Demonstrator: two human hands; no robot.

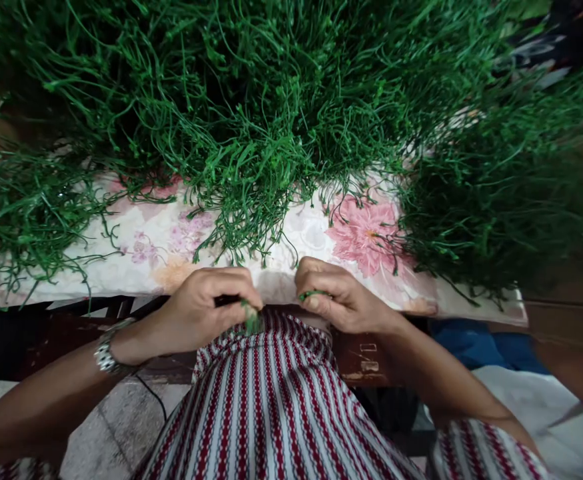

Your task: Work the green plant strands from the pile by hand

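Close to the front edge of the table, my left hand (pixel 220 301) is closed in a pinch, with a small, blurred bunch of green stems (pixel 252 317) between thumb and fingers. To its right, my right hand (pixel 338 297) is curled shut around a thin green stem (pixel 314 294), a bit of which shows above the thumb. The two hands are apart. Just beyond them, a large tangled heap of thin green stems (pixel 271 93) with small forked tips covers the far part of the table and spills toward me. Whether the stems are plant or plastic I cannot tell.
A floral cloth (pixel 301 227) covers the table. Smaller piles of stems lie at the left (pixel 36 213) and at the right (pixel 486 207). My striped garment (pixel 266 400) is against the table's edge. Part of another person (pixel 531 393) is at the lower right.
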